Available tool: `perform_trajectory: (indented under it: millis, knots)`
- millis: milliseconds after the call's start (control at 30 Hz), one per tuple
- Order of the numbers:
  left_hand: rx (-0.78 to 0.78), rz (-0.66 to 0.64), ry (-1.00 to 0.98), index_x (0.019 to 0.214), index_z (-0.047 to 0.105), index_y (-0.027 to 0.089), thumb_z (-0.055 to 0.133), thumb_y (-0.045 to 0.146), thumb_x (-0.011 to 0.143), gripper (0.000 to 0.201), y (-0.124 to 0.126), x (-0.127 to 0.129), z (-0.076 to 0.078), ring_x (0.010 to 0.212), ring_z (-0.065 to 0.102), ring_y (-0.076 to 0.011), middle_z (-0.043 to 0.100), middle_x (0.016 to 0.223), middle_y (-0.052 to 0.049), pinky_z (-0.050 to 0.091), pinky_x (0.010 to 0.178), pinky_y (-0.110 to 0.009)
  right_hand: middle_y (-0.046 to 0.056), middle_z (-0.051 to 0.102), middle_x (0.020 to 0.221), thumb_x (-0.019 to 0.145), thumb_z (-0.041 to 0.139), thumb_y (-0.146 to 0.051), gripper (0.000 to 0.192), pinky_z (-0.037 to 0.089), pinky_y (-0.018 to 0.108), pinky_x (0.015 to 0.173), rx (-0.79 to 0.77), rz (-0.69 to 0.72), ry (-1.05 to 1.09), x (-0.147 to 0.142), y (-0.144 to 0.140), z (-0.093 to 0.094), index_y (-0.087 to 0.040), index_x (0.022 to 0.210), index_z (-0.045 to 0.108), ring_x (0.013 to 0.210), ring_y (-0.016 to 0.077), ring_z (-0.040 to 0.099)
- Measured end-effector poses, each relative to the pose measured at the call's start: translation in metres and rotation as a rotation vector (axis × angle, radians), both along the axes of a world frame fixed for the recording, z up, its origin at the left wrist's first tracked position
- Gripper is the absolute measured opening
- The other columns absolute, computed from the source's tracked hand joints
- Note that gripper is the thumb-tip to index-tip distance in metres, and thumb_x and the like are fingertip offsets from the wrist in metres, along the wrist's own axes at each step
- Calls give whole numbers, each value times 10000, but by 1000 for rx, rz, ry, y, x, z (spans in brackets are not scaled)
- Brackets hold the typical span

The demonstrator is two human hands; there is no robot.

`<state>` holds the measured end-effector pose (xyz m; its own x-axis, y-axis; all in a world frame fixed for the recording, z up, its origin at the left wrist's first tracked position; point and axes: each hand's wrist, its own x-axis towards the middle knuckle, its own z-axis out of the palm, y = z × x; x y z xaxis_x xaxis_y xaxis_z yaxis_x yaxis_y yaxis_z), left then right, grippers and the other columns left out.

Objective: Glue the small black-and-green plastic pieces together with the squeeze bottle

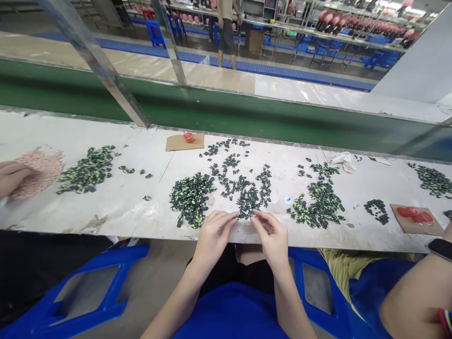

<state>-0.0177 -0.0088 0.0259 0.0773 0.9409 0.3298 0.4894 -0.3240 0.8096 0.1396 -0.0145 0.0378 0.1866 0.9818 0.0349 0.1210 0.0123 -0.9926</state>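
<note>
Two hands meet at the near edge of the table [123,207], and the work looks to be at the joining or sorting step, one small part at a time. From the left: a co-worker's hand [12,178] rests on a pink heap [42,172], beside a green-and-black pile [87,170]. Then a second pile [191,197], and just past it the left hand [213,235], fingers curled and pinched at the tips. The dark parts [247,197] lie spread right in front, touching both sets of fingertips. The right hand [271,238] pinches in the same way, thumb to forefinger. What either pinch actually grips is too small to tell; a dark part is likely. By my reading, the next move calls for a fine, steady pinch and one clean pick from that spread. Further right, another pile [321,202], then red caps [416,215] on card. At the right edge a co-worker's arm [413,301] is cut off.
</note>
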Motion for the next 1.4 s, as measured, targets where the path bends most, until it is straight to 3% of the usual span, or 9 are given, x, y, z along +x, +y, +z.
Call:
perform_trajectory:
  millis: [200,433,667,867,1067,1267,1400]
  knots:
    - [88,-10,128,1019,685,228,477,214,929,226,-1,3,0,828,619,-185,716,865,-42,473,754,-336,53,730,818,744,690,-275,91,561,306,704,48,21,9,-6,1,0,-209,769,747,778,195,679]
    - [115,-12,196,1008,666,225,455,181,938,227,-1,7,-1,825,610,-179,710,849,-31,433,739,-322,58,745,839,739,686,-288,110,578,307,707,1,51,50,-7,1,-4,-208,773,754,794,202,698]
    - [178,-24,174,958,647,207,458,116,917,214,-1,7,3,811,601,-171,688,810,-21,424,723,-309,56,749,793,695,721,-319,143,589,313,710,-88,60,153,-8,0,-3,-182,731,739,738,198,704]
    - [242,-33,148,922,633,207,457,90,906,211,-3,13,13,758,593,-167,694,783,-11,428,719,-317,40,718,722,673,739,-287,166,578,273,641,-23,-2,178,-9,-2,-3,-179,797,723,663,162,670]
    - [288,-19,121,916,622,199,467,40,876,226,-5,16,17,745,579,-164,703,791,-9,431,692,-305,32,695,729,716,709,-285,139,560,255,647,35,35,167,-8,-4,-5,-190,818,706,670,144,652]
    - [271,-77,110,982,638,219,463,55,887,258,-4,26,11,770,583,-172,704,805,-12,426,715,-317,35,702,727,690,729,-337,163,556,256,630,12,66,194,5,2,-11,-191,758,705,657,148,648]
    - [114,-168,111,1166,567,238,500,142,900,290,-1,33,4,859,609,-178,708,902,-20,433,816,-348,45,710,728,677,729,-351,179,558,279,636,-4,0,114,22,0,-8,-186,741,702,658,164,653]
